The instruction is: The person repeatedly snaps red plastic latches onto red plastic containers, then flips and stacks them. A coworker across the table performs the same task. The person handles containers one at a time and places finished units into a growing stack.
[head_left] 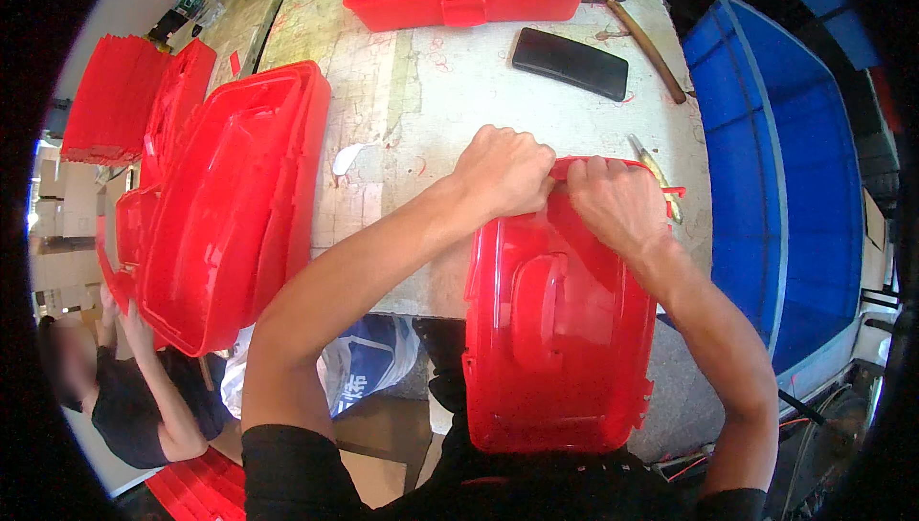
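A red plastic box lid (593, 330) with a raised oblong shape in its middle lies before me, tilted, its near end against my body and its far end over the table edge. At its far left corner my left hand (505, 172) is closed in a fist; what its fingers grip is partly hidden. My right hand (617, 198) sits beside it, fingers wrapped over the lid's far rim. A yellowish-handled knife or cutter (656, 172) lies just beyond the right hand.
A red bin (464, 9) of red plastic pieces stands at the back, near a black phone-like case (571, 64) and a hammer (647, 52). Stacked red lids (225, 205) are on the left, with a co-worker (144, 397) behind them. A blue crate (766, 167) stands right.
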`<state>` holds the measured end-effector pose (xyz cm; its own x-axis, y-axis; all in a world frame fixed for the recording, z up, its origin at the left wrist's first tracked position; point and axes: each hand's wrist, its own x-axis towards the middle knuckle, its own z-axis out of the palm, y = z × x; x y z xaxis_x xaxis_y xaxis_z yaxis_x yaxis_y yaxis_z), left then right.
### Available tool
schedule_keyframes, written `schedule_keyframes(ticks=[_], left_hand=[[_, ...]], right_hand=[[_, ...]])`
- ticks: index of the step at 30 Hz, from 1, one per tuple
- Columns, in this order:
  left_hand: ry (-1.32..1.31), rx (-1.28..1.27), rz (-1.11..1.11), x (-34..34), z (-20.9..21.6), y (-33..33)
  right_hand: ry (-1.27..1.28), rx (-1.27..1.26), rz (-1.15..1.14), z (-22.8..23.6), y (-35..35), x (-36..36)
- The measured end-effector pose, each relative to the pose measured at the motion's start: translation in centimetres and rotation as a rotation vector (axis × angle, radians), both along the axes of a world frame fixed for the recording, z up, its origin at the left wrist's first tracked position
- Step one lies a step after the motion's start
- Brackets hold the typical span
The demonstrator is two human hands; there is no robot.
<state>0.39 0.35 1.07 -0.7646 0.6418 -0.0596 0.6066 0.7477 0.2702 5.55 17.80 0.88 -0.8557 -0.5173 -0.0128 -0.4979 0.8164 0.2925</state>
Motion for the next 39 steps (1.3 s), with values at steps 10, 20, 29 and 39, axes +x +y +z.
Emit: schedule_keyframes(ticks=[10, 20, 29, 39], left_hand=[[0.005, -0.063, -0.002, 0.0, 0.4, 0.1], [0.016, 0.045, 0.017, -0.4, -0.1, -0.8], [0.047, -0.024, -0.057, -1.1, -0.2, -0.1], [0.080, 0.051, 0.001, -1.3, -0.8, 0.1]], right_hand=[[-0.090, -0.194, -0.159, -0.6, -0.6, -0.3], [-0.056, -0.132, 0.109, 1.7, 0.1, -1.8], [0.013, -0.277, -0.144, -0.4, -0.6, -0.6], [-0.060, -0.047, 0.078, 2.5, -0.6, -3.0]])
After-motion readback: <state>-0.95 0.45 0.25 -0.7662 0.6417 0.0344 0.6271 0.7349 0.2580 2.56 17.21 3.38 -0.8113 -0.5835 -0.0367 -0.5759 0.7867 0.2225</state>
